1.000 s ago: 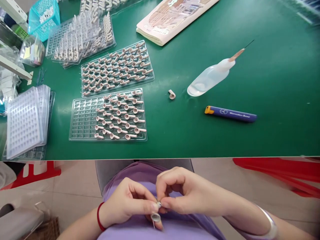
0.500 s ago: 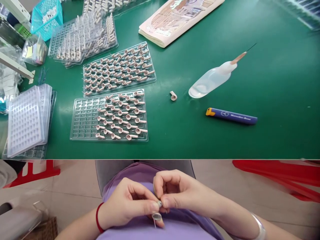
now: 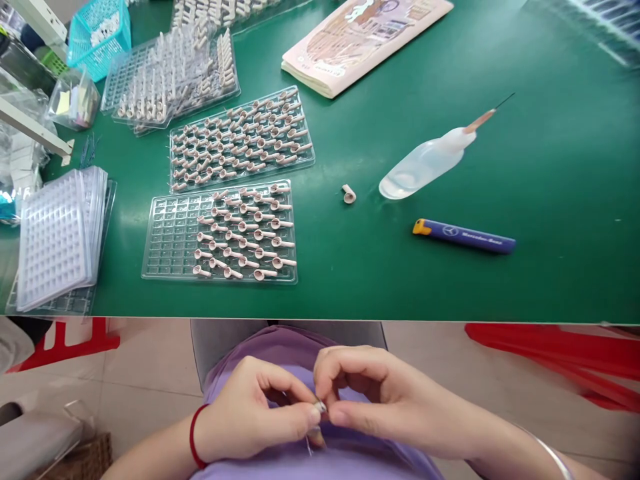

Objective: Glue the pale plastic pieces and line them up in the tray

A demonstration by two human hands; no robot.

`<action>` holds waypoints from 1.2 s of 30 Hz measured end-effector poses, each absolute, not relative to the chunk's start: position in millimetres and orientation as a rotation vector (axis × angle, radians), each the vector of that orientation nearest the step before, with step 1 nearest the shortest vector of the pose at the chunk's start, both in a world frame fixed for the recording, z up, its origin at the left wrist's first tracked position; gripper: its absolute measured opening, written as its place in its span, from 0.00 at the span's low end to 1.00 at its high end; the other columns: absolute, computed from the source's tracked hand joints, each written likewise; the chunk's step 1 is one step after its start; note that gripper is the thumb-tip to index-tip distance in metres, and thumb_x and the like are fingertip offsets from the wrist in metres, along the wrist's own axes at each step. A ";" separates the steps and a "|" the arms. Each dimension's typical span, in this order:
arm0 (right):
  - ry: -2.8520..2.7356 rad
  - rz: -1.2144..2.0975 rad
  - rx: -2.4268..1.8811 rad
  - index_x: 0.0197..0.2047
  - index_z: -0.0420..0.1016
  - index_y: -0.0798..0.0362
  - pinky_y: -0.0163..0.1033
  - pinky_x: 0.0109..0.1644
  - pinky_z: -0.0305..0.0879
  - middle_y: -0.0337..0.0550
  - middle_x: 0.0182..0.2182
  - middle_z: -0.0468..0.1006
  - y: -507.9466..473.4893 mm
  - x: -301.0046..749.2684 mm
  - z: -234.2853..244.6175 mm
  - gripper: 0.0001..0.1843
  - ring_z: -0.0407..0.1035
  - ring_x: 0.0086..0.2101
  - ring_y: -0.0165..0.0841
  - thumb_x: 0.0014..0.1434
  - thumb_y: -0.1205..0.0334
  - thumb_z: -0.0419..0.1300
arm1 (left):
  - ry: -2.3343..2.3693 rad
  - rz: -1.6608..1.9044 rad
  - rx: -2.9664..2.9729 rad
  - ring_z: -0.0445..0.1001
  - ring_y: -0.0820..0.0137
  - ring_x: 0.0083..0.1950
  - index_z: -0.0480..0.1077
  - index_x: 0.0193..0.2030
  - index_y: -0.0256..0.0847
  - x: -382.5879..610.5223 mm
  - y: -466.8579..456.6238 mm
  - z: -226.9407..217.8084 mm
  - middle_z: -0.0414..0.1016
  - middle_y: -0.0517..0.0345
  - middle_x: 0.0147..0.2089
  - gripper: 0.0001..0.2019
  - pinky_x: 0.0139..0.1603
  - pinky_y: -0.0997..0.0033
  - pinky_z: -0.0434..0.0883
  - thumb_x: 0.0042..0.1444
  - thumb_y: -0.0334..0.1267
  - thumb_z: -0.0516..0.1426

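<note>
Both hands work together in my lap, below the table edge. My left hand (image 3: 255, 413), with a red band at the wrist, and my right hand (image 3: 367, 397) pinch one tiny grey-and-pink part (image 3: 319, 406) between thumbs and fingertips. A thin wire hangs from the part toward my purple shirt. On the green table (image 3: 550, 200) the nearest clear tray (image 3: 173, 233) is about half filled with small pink parts. A second tray (image 3: 243, 138) behind it is full.
A loose pink part (image 3: 349, 194) lies mid-table beside a clear squeeze bottle (image 3: 425, 162) with a needle tip and a blue utility knife (image 3: 463, 236). Stacked empty trays (image 3: 55, 240) sit left; more loaded trays (image 3: 167, 77), a teal basket (image 3: 97, 30) and a booklet (image 3: 365, 37) lie farther back.
My hands stay in my lap on the small part; the fingers have drawn closer over it and the lower piece is now mostly hidden. The view has tilted slightly.
</note>
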State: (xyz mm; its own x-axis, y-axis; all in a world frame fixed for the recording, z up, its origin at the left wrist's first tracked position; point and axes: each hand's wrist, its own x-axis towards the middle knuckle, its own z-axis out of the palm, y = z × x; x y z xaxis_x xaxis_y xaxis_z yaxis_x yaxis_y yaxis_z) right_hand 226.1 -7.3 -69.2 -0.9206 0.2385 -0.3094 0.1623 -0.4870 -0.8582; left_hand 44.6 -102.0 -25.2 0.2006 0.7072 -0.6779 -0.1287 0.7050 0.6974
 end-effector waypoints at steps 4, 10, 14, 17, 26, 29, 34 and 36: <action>-1.877 2.367 -0.540 0.31 0.71 0.55 0.33 0.36 0.66 0.40 0.29 0.75 -1.7 227.6 -63.0 0.06 0.68 0.30 0.27 0.57 0.62 0.63 | 1.300 0.597 0.687 0.70 0.73 0.25 0.80 0.28 0.32 46.2 -99.8 -23.3 0.78 0.52 0.24 0.10 0.28 0.76 0.68 0.49 0.37 0.60; -1.999 2.178 -0.494 0.28 0.69 0.53 0.30 0.34 0.65 0.37 0.26 0.74 -3.4 223.0 -61.7 0.04 0.66 0.28 0.25 0.51 0.71 0.59 | 1.361 0.620 0.800 0.69 0.72 0.27 0.81 0.27 0.34 47.1 -99.9 -24.9 0.77 0.54 0.25 0.08 0.30 0.76 0.68 0.46 0.33 0.60; -2.018 2.100 -0.472 0.27 0.67 0.53 0.29 0.32 0.63 0.35 0.25 0.72 -5.3 222.3 -61.7 0.06 0.65 0.27 0.25 0.49 0.73 0.58 | 1.362 0.637 0.819 0.67 0.73 0.27 0.81 0.27 0.34 46.3 -100.2 -26.4 0.74 0.55 0.25 0.08 0.30 0.75 0.67 0.46 0.34 0.60; -2.006 2.080 -0.449 0.27 0.66 0.53 0.29 0.31 0.62 0.35 0.25 0.71 -7.1 223.1 -62.9 0.06 0.64 0.26 0.24 0.47 0.73 0.57 | 1.347 0.632 0.800 0.66 0.73 0.27 0.80 0.27 0.33 45.8 -99.6 -26.4 0.72 0.55 0.24 0.08 0.30 0.75 0.65 0.46 0.35 0.60; -2.004 1.999 -0.417 0.26 0.63 0.51 0.29 0.29 0.61 0.35 0.23 0.72 -9.8 221.9 -62.4 0.06 0.63 0.24 0.24 0.47 0.72 0.55 | 1.226 0.611 0.608 0.65 0.74 0.24 0.77 0.26 0.32 45.9 -98.3 -30.0 0.69 0.57 0.22 0.10 0.26 0.74 0.62 0.45 0.39 0.61; -2.017 1.939 -0.427 0.27 0.62 0.51 0.29 0.29 0.60 0.34 0.23 0.71 -11.6 222.6 -63.5 0.06 0.61 0.24 0.23 0.47 0.72 0.55 | 1.203 0.603 0.548 0.67 0.74 0.23 0.76 0.25 0.33 45.8 -97.9 -32.0 0.70 0.57 0.22 0.11 0.26 0.74 0.63 0.44 0.41 0.63; -2.049 1.863 -0.447 0.27 0.61 0.51 0.29 0.28 0.59 0.34 0.23 0.70 -15.6 225.5 -64.9 0.06 0.60 0.23 0.23 0.47 0.71 0.54 | 1.171 0.558 0.468 0.67 0.75 0.22 0.74 0.24 0.34 45.1 -97.5 -34.7 0.71 0.58 0.22 0.15 0.26 0.75 0.63 0.42 0.47 0.66; -2.054 1.842 -0.441 0.28 0.61 0.51 0.29 0.29 0.60 0.34 0.23 0.71 -16.1 226.0 -64.1 0.06 0.61 0.23 0.23 0.48 0.71 0.54 | 1.164 0.545 0.447 0.66 0.75 0.22 0.75 0.24 0.34 45.0 -97.4 -35.1 0.71 0.59 0.22 0.17 0.25 0.75 0.63 0.41 0.49 0.67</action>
State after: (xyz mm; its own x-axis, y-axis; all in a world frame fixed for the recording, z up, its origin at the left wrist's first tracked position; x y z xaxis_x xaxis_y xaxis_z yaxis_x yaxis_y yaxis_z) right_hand 226.0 -16.1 -64.1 -0.8918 0.4498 0.0488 0.0003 0.1086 -0.9941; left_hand 45.0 -97.4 -35.1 0.2944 0.6140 -0.7324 -0.1691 0.7877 0.5924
